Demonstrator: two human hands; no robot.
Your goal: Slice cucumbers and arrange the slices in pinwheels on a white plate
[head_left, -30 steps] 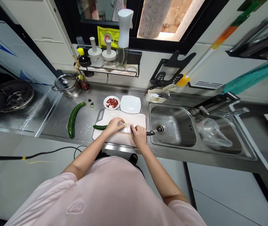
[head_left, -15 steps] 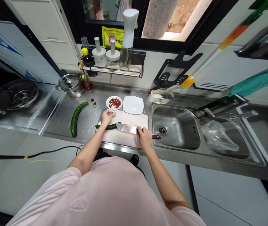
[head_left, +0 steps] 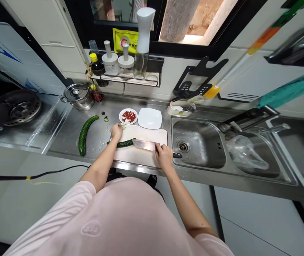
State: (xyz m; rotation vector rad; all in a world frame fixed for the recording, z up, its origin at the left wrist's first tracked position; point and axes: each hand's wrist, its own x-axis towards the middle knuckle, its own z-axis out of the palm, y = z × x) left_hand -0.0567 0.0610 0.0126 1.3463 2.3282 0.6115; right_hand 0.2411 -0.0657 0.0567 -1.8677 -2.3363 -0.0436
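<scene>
My left hand (head_left: 116,131) is at the upper left of the white cutting board (head_left: 141,156), fingers pinched at the edge of a pale green cucumber slice (head_left: 123,127). In my right hand (head_left: 164,156) is a cleaver (head_left: 145,144), gripped where blade meets black handle. Its broad blade lies low over the board, tip touching or very close to the end of a dark green cucumber piece (head_left: 125,143). My left forearm partly covers that piece's other end. A whole cucumber (head_left: 85,135) rests on the steel counter to the left, near small cut-off ends (head_left: 105,119).
Behind the board stand a plate (head_left: 120,120) of chopped red pieces and a white square plate (head_left: 150,119). To the right is a sink (head_left: 202,142); a lidded pot (head_left: 78,97) sits back left. A condiment rack (head_left: 125,80) hangs above the counter.
My left hand has moved left along the board's top edge, the cucumber slice shifting left with it. My right hand and the cleaver stay nearly still. The view has shifted slightly.
</scene>
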